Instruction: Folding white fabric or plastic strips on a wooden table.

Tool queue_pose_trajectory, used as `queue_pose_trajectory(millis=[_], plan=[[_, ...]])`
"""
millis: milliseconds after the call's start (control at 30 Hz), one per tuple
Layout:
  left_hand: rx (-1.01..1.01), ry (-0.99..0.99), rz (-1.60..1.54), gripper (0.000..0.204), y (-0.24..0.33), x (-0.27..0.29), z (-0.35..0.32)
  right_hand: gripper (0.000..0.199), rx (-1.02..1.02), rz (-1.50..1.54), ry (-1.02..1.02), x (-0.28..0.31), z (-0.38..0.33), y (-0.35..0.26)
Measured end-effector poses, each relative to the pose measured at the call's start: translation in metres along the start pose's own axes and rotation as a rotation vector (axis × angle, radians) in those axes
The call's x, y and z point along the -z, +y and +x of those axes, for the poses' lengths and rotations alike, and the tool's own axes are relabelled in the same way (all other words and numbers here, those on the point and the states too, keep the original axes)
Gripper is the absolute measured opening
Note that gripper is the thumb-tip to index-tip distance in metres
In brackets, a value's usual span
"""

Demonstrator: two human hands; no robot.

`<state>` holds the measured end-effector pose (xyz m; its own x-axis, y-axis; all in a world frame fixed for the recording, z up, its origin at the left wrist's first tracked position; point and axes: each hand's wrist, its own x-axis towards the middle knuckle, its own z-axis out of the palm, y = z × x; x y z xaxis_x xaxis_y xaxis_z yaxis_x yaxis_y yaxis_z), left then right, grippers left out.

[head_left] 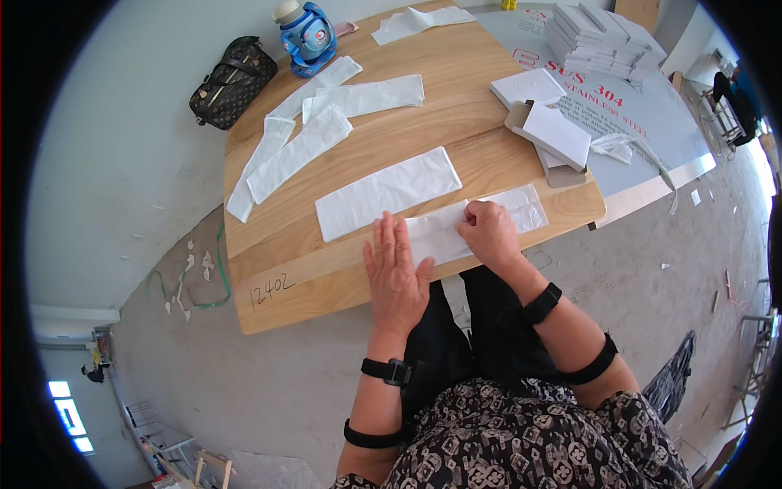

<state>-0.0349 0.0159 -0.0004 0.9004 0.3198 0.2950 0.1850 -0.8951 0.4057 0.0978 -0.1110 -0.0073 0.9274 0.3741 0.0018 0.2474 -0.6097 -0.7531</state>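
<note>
A long folded white plastic sheet lies along the front edge of the wooden table; its right end looks thinner and slightly see-through. My left hand rests flat on the left end of it, fingers stretched out and thumb apart. Curled fingers of my right hand close on the sheet's upper edge near its middle; the fingertips are partly hidden. Just beyond lies a second folded white sheet, flat and untouched.
Several more folded white strips overlap at the table's left. A dark patterned bag and a blue bottle stand at the far left. White boxes lie at right; stacked white boxes sit on a grey metal sheet.
</note>
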Motion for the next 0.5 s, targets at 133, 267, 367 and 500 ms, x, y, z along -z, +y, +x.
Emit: queue_pose_trajectory(millis=[133,267,367,500], plan=[[-0.012,-0.178,0.054,0.07,-0.002,-0.006,0.001,0.011,-0.024,-0.029,-0.025,-0.003,0.0,0.001],[0.025,-0.192,0.056,0.073,-0.011,-0.014,-0.002,0.01,0.003,-0.04,-0.014,-0.002,0.0,0.001],[0.021,-0.207,0.091,0.075,-0.011,-0.015,-0.005,0.009,0.023,-0.028,-0.019,-0.002,0.002,0.006],[0.029,-0.221,0.111,0.078,-0.006,-0.014,-0.004,0.008,0.033,0.0,0.009,0.0,0.003,0.01]])
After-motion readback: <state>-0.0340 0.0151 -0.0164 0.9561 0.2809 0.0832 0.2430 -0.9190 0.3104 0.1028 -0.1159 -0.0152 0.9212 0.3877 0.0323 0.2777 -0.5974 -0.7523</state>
